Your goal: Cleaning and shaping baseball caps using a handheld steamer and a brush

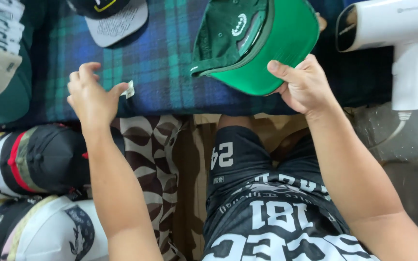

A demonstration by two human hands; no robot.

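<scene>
My right hand (302, 85) grips the bright green brim of a dark green cap (252, 38), holding it upside down over a blue and green plaid cloth (160, 63). My left hand (90, 94) hovers over the cloth's front edge with fingers curled and nothing in it. A small white tag (129, 89) lies on the cloth right beside its thumb.
A white handheld steamer (397, 34) sits at the upper right with its cord hanging down. A black cap with a grey brim (114, 17) lies at the top. Stacks of caps (30, 159) fill the left side. My lap in black printed shorts (267, 203) is below.
</scene>
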